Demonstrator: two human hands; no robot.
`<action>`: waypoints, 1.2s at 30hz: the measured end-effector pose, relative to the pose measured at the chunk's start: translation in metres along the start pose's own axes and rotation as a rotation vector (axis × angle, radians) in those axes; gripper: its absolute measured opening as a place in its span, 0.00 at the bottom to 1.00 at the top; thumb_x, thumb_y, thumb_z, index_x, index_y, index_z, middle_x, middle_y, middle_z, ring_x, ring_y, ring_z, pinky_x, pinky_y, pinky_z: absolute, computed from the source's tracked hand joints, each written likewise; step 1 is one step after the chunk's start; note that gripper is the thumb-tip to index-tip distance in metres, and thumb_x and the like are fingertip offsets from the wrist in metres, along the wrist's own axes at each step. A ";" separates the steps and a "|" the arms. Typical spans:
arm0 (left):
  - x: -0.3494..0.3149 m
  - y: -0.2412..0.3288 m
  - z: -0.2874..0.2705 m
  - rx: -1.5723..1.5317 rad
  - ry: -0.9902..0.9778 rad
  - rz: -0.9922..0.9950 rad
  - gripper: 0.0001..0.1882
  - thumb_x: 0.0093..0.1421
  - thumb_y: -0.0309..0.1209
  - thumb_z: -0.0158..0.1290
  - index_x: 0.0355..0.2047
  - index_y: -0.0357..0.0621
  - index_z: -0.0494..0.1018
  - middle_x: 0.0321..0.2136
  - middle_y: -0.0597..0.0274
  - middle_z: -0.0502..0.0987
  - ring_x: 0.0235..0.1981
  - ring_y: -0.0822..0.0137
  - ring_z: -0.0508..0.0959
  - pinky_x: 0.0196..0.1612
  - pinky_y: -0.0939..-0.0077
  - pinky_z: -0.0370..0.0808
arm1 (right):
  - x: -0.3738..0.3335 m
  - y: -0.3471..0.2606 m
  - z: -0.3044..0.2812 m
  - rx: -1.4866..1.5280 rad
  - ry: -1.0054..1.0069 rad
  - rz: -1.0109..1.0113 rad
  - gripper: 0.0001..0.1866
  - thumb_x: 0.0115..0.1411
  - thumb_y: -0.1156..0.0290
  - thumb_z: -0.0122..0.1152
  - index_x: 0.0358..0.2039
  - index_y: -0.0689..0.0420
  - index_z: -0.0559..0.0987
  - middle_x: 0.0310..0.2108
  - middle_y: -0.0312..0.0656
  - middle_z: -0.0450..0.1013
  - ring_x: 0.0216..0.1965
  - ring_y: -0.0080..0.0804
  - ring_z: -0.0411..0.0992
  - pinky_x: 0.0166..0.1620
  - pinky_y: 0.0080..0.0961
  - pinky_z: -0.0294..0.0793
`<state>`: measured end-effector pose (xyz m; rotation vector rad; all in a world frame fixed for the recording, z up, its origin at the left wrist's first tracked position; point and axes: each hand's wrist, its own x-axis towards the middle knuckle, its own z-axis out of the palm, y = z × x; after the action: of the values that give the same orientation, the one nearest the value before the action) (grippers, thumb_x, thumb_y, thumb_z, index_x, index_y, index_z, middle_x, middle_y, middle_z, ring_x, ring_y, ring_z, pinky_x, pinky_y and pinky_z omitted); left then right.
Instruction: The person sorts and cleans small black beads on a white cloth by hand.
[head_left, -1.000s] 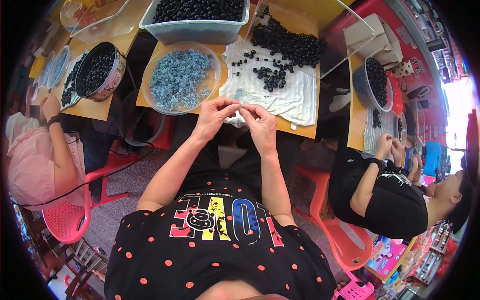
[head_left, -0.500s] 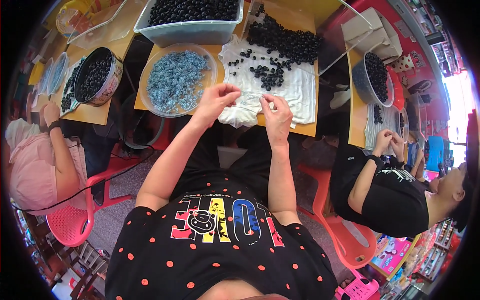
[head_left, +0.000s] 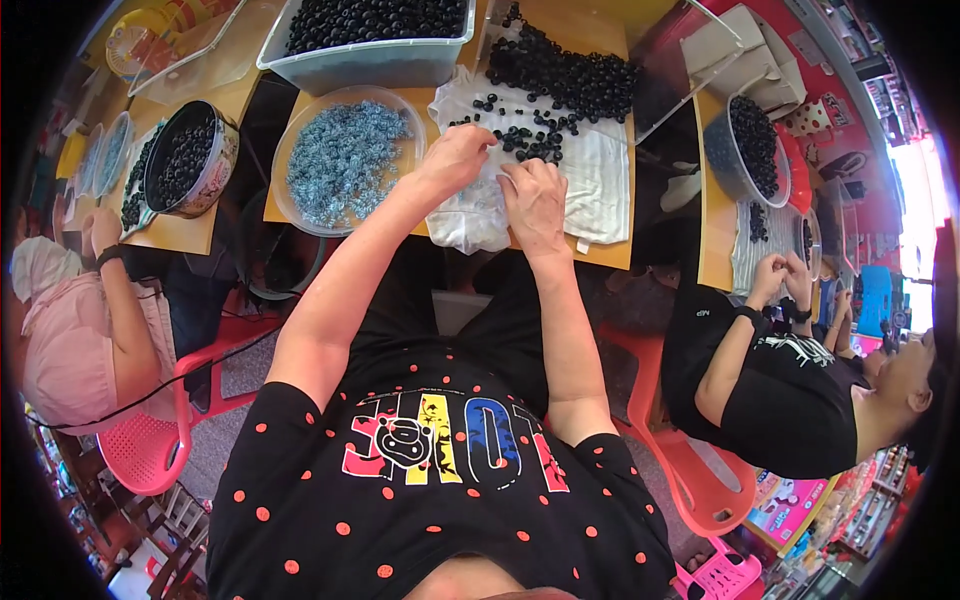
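Note:
My left hand (head_left: 458, 160) is over the white cloth (head_left: 595, 205), its fingers bent together at the near edge of some loose black round pieces (head_left: 530, 142). Close on its right, my right hand (head_left: 536, 198) has its fingertips curled down toward the same pieces. Whatever either hand pinches is hidden or too small to name. Farther back on the cloth lies a bigger heap of shiny black round pieces (head_left: 570, 80). Left of my left hand, a round clear tray (head_left: 284, 200) holds many small pale-blue transparent parts (head_left: 345, 155).
Behind the tray stands a grey plastic bin (head_left: 370, 72) full of black pieces. A round tin (head_left: 215, 180) at left and a tub (head_left: 725, 160) at right hold more. Seated people work on both sides, at left in a pink top (head_left: 95, 320), at right in black (head_left: 780, 400).
Both hands have moved away from me, up the cloth to the loose black pieces. The fingers, raised in pinches before, now point down closer to the pieces.

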<state>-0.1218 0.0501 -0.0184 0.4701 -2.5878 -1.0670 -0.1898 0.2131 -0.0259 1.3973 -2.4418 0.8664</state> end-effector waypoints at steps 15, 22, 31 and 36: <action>-0.078 0.026 -0.036 -0.361 0.140 -0.202 0.12 0.59 0.28 0.58 0.42 0.37 0.80 0.36 0.54 0.82 0.33 0.65 0.80 0.39 0.72 0.75 | 0.000 -0.016 -0.003 0.241 0.007 -0.045 0.08 0.51 0.71 0.70 0.33 0.53 0.84 0.33 0.36 0.76 0.36 0.34 0.72 0.42 0.31 0.68; -0.096 0.050 -0.023 -0.518 0.143 -0.058 0.12 0.59 0.27 0.61 0.43 0.39 0.80 0.36 0.59 0.81 0.34 0.70 0.79 0.40 0.76 0.75 | -0.026 -0.032 -0.023 1.283 -0.042 0.628 0.07 0.59 0.74 0.67 0.37 0.62 0.82 0.32 0.34 0.78 0.33 0.17 0.71 0.38 0.15 0.70; -0.100 0.054 -0.017 -0.551 0.136 -0.028 0.09 0.59 0.25 0.60 0.40 0.38 0.81 0.36 0.60 0.81 0.36 0.71 0.79 0.40 0.78 0.74 | -0.041 -0.035 -0.022 1.486 -0.023 0.640 0.07 0.61 0.75 0.65 0.38 0.65 0.82 0.34 0.39 0.79 0.37 0.21 0.74 0.45 0.18 0.71; -0.101 0.051 -0.015 -0.750 0.131 -0.091 0.08 0.61 0.25 0.59 0.40 0.36 0.81 0.36 0.60 0.81 0.36 0.72 0.79 0.40 0.80 0.75 | -0.041 -0.038 -0.028 1.502 -0.050 0.610 0.08 0.62 0.73 0.64 0.39 0.66 0.82 0.34 0.40 0.79 0.37 0.22 0.74 0.46 0.19 0.71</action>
<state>-0.0338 0.1161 0.0137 0.4389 -1.8683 -1.8347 -0.1398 0.2439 -0.0068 0.7111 -2.0651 3.1714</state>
